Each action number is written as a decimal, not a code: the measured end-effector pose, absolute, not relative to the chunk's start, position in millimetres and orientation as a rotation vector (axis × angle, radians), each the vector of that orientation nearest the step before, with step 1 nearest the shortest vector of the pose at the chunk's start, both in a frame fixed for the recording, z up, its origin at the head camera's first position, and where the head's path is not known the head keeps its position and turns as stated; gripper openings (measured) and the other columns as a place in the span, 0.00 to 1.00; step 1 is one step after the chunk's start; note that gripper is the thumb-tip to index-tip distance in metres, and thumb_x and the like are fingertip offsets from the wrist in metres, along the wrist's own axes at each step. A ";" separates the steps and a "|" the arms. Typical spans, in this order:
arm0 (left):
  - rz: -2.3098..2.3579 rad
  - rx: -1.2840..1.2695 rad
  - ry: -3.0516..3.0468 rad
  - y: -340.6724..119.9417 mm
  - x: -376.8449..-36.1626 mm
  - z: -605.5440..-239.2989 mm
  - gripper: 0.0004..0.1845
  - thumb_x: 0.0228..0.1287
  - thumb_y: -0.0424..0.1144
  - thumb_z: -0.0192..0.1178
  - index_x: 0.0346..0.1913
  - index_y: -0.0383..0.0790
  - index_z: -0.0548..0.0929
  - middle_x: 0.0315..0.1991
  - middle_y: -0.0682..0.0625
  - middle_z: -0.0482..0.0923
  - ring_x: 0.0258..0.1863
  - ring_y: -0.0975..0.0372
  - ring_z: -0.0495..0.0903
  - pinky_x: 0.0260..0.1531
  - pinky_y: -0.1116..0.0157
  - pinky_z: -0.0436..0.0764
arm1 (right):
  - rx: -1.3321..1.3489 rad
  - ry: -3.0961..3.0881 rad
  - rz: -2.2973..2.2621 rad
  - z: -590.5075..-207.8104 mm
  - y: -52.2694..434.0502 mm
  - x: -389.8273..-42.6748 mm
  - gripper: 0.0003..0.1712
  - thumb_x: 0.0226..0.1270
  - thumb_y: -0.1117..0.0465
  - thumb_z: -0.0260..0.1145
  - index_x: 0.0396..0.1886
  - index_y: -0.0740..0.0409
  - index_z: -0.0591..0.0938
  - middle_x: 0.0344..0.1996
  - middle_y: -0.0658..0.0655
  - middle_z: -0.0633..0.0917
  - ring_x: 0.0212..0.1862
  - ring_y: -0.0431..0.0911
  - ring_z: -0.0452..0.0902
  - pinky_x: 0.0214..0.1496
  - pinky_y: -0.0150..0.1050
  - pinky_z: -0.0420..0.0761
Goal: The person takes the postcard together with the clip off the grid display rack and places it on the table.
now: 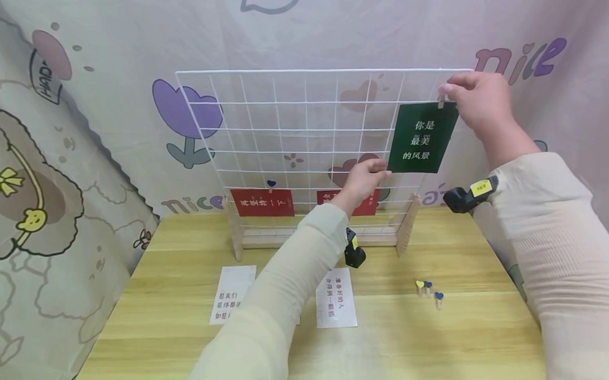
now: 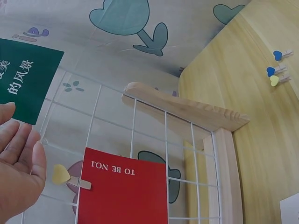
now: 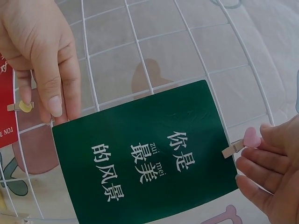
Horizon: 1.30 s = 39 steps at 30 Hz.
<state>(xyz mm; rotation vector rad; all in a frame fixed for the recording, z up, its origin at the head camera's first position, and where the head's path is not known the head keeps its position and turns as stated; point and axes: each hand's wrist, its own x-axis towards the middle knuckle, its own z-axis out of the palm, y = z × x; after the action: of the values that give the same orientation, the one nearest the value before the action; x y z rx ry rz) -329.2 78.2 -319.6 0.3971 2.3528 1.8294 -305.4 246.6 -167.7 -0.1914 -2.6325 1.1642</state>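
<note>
A white wire grid (image 1: 313, 70) stands upright on wooden feet at the back of the wooden table (image 1: 379, 349). A green card (image 1: 424, 139) with white characters hangs at its upper right. My right hand (image 1: 451, 91) pinches a small wooden clip with a pink heart (image 3: 245, 142) on the card's top edge. My left hand (image 1: 380, 171) reaches up with straight fingers and touches the card's lower left corner (image 3: 58, 133). Two red cards (image 1: 262, 202) are clipped along the grid's bottom row; my left arm partly hides the right one (image 2: 124, 186), which a yellow heart clip (image 2: 60, 174) holds.
Two white cards (image 1: 232, 294) (image 1: 337, 297) lie flat in front of the grid. Three heart clips (image 1: 428, 288) sit on the table to the right. A wooden foot (image 1: 406, 224) props the grid's right side. Cartoon-print cloth (image 1: 58, 176) hangs behind and to the left.
</note>
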 end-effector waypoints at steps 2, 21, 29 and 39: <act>1.842 0.385 2.349 79.4 -329.6 -319.8 0.18 0.57 0.38 0.56 0.52 0.42 0.73 0.47 0.54 0.74 0.45 0.66 0.72 0.41 0.73 0.72 | -0.201 -2.635 1.165 -167.4 247.0 -306.8 0.25 0.60 0.45 0.52 0.56 0.47 0.70 0.53 0.48 0.70 0.51 0.45 0.58 0.54 0.44 0.61; 1.936 0.202 2.453 94.6 -327.1 -320.3 0.08 0.56 0.40 0.58 0.39 0.45 0.79 0.33 0.56 0.74 0.34 0.65 0.72 0.32 0.73 0.73 | -0.167 -2.592 1.163 -167.9 246.9 -312.9 0.21 0.59 0.50 0.56 0.51 0.51 0.75 0.46 0.43 0.75 0.47 0.41 0.61 0.41 0.31 0.63; 1.955 0.227 2.451 93.0 -325.9 -320.9 0.05 0.56 0.40 0.57 0.35 0.44 0.79 0.30 0.56 0.73 0.31 0.65 0.71 0.29 0.74 0.73 | -0.189 -2.535 1.260 -170.6 248.7 -311.0 0.19 0.57 0.51 0.58 0.49 0.49 0.77 0.41 0.45 0.75 0.42 0.39 0.61 0.42 0.32 0.64; 1.982 0.245 2.463 93.2 -325.0 -321.9 0.05 0.56 0.38 0.57 0.35 0.43 0.79 0.29 0.55 0.73 0.30 0.65 0.71 0.28 0.75 0.72 | -0.213 -2.492 1.250 -173.0 245.7 -311.2 0.18 0.58 0.52 0.58 0.48 0.49 0.78 0.40 0.47 0.75 0.41 0.38 0.61 0.39 0.32 0.62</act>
<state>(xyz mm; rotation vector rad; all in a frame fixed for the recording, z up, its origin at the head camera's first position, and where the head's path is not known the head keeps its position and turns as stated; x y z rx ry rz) -325.0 93.2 -321.9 0.2449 2.4628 1.9815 -311.2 245.7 -173.0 -0.2130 -2.4925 1.2503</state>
